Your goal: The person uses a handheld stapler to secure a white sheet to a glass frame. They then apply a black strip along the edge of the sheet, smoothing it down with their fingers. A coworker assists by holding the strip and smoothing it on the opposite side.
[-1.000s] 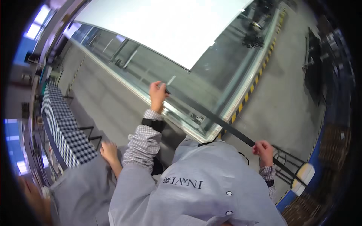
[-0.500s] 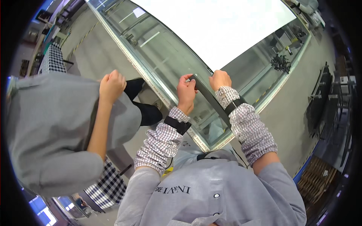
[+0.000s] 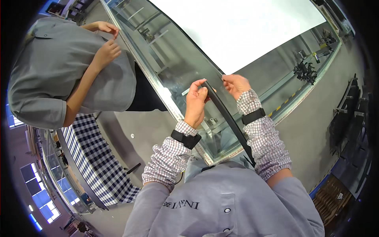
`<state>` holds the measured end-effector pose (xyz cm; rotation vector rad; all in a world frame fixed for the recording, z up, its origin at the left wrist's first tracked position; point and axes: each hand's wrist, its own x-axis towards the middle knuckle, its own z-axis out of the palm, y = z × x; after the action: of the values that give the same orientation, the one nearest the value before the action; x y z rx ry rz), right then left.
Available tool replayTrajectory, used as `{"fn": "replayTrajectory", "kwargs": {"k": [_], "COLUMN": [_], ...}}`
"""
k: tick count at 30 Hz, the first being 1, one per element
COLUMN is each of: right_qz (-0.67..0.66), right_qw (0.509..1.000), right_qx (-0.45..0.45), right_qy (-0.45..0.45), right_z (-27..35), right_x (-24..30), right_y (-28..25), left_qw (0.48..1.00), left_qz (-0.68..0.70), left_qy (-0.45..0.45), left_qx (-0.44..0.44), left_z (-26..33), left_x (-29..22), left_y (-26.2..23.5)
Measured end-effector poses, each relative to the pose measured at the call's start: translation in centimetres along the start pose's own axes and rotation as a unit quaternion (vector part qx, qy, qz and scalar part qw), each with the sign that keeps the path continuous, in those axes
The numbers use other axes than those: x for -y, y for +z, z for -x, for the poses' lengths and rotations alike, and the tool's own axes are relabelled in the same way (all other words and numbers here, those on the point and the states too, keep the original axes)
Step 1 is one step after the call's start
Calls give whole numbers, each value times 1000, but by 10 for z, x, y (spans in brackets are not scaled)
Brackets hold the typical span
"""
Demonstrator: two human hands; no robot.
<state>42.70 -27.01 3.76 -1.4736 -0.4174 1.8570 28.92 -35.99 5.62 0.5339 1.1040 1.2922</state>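
My left hand [image 3: 196, 103] is closed round the upper end of a long black flat strip [image 3: 228, 116], thumb against its side. From there the strip slants down toward my right forearm and the near corner of the glass-topped table [image 3: 206, 158]. A large white sheet [image 3: 244, 35] lies on the glass, with a thin black edging [image 3: 185, 34] along its left side. At the sheet's near corner my right hand [image 3: 237, 84] pinches the end of this edging between thumb and forefinger. The strip and the edging are apart from each other.
A co-worker in a grey shirt [image 3: 83, 71] stands at the table's left side, both hands raised near its edge. Black clamps [image 3: 304, 72] sit at the table's right side. Behind the co-worker is a table with a checked cloth [image 3: 98, 158]. Dark racks [image 3: 347, 114] stand right.
The co-worker has moved farther along the left side, and both their hands now show. The strip has turned to a narrower face in my left hand. My right fingers now pinch at the sheet's corner.
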Motion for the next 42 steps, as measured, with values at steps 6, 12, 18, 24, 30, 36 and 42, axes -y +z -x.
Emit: {"fn": "replayTrajectory", "kwargs": {"k": [6,12,18,24,30,36,42], "right_qz": [-182,-41,-1,77,132,166,173], "right_qw": [970,981,972,971,960,948,941], "right_qx": [102,189,227,222,236,242,222], "right_qy": [124,28,-67,-48,-73,-123,-187], "right_z": [3,2,1,1,1,-1,-1], "right_x": [8,9,19,35,47,55,54], "right_y": [-24,-30,-32,-30,-29,-33,-33], "left_qw": [999,996,992,989,975,974,980], "left_qz": [-45,-77,-97,-97,-133,-164,-156], "left_qy": [-8,-17,-46,-81,-159,-116,-72], "left_qx": [-14,-30,-63,-79,-81,-105,-104], "left_z": [-15,-21,-24,-40,-59,-62,-62], "left_x": [3,5,-2,-9,-22,-31,-27], "left_y": [19,48,56,57,68,79,79]}}
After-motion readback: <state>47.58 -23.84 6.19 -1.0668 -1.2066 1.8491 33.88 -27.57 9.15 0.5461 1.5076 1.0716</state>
